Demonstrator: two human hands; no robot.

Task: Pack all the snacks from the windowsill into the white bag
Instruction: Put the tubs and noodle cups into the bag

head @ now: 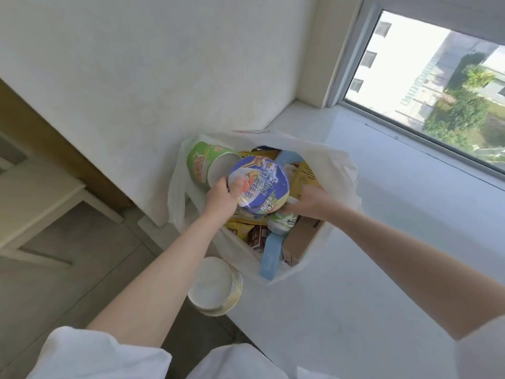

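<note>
left hand [222, 196] gripped the blue noodle bowl [259, 184] over the stuffed white bag [332, 162], right hand [311, 199] blurry, grip unclear. green cup [206, 165] and cardboard box [299, 242] crowded inside. another cup [216, 287] overhung the white windowsill [396, 228].

Two bare forearms run up from white short sleeves, the left sleeve [90, 354] at the lower left of the frame and the right sleeve [481, 348] at the lower right, with white clothing between.
</note>
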